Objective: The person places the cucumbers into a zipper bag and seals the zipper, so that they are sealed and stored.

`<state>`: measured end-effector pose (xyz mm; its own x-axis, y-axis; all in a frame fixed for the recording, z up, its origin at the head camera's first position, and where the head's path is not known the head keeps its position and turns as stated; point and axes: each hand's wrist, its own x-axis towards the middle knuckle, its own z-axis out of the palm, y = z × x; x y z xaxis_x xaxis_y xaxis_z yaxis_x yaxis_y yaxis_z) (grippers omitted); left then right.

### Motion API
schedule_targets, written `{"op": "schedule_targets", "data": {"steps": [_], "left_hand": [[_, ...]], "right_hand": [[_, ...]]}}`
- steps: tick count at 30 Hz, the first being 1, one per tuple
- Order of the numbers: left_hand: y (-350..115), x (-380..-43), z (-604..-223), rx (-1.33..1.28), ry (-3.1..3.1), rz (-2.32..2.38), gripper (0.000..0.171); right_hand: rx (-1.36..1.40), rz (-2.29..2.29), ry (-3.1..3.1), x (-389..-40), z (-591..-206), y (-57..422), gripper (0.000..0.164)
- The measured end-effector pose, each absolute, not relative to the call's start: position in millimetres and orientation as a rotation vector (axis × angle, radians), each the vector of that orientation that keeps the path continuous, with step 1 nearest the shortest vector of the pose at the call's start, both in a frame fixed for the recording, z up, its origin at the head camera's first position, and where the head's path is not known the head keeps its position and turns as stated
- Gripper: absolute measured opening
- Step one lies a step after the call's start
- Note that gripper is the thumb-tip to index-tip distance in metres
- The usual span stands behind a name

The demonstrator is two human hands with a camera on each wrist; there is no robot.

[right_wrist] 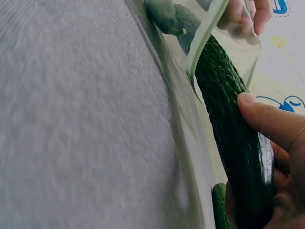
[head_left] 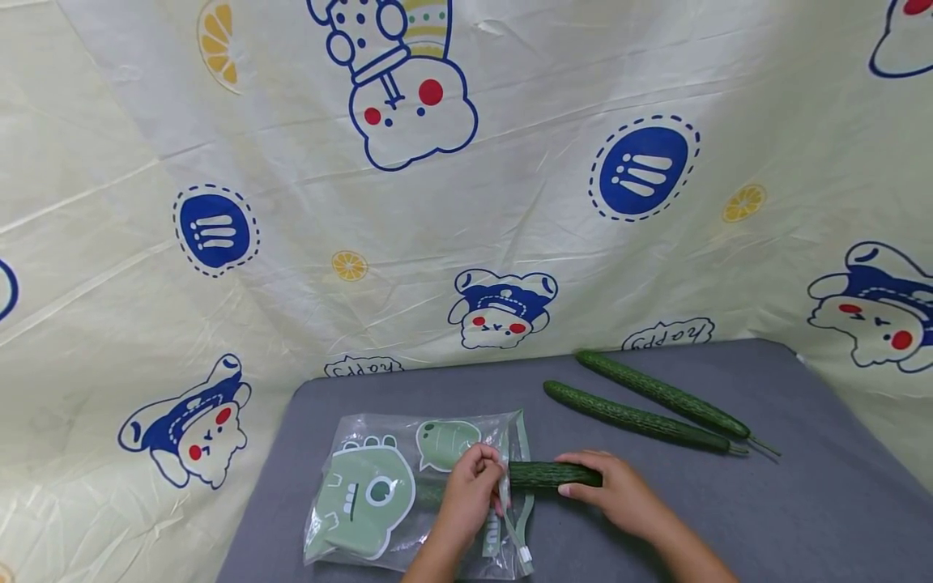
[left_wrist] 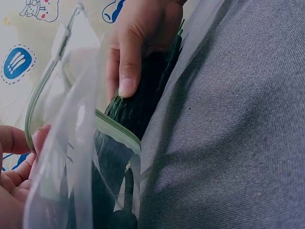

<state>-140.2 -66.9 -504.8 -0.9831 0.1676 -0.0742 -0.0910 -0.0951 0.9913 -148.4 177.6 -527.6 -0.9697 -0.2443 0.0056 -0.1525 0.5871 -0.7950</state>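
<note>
My right hand (head_left: 615, 490) grips a dark green cucumber (head_left: 539, 474), thumb on one side and fingers on the other. The cucumber's far end reaches into the mouth of a clear zip bag (head_left: 364, 538) with green cartoon prints. At that mouth my left hand (head_left: 470, 486) pinches the bag's upper edge and holds it up. Through the plastic, the left wrist view shows a cucumber stem (left_wrist: 128, 186) inside the bag; the right wrist view shows a green rounded end (right_wrist: 164, 16) there. Part of the held cucumber is hidden by the left hand and prints.
Two more cucumbers, a nearer one (head_left: 634, 417) and a farther one (head_left: 663, 393), lie slanted at the back right of the grey table (head_left: 802, 502). The bag's zip slider (head_left: 525, 555) is at its near corner. A printed cream curtain (head_left: 510, 202) hangs behind the table.
</note>
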Motion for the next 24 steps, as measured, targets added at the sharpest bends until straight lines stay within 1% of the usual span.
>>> {"op": "schedule_targets", "data": {"steps": [13,24], "left_hand": [[-67.8,-139.5,-506.1,0.086,1.999,2.200,0.019],[-67.0,-140.4,-505.7,0.071,1.986,2.211,0.020]], "right_hand": [[-0.352,-1.422,2.607,-154.5,-534.2,153.4,0.046],[-0.414,-1.299,2.653,-164.7,-537.6,158.1,0.046]]}}
